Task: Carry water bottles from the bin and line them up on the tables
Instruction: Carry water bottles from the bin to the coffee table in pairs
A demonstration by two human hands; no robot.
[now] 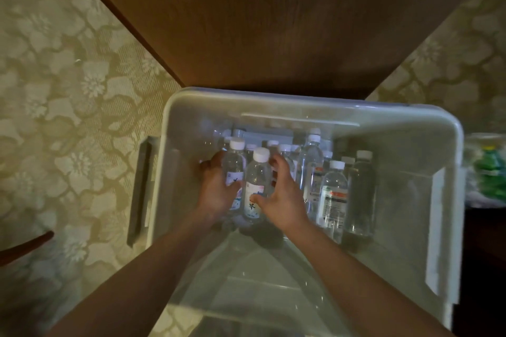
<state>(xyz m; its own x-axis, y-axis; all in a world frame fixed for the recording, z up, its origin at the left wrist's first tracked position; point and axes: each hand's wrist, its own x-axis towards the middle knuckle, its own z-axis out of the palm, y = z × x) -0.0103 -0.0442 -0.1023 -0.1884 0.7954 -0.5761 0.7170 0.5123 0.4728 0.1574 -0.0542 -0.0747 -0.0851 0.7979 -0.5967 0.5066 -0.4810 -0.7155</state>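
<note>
A translucent white plastic bin [449, 145] stands on the floor below me and holds several clear water bottles with white caps, upright at its far end. My left hand [216, 189] is wrapped around one bottle [235, 161] at the left of the group. Beside it, my right hand [282, 197] grips a second bottle [256, 186] with a white and blue label. Both bottles stand upright inside the bin. More bottles [332, 191] stand to the right, untouched.
A brown wooden table [273, 22] juts out just beyond the bin. Patterned beige carpet [68, 90] covers the floor on both sides. A pack with green bottles [488, 172] sits at the right edge. The bin's near half holds no bottles.
</note>
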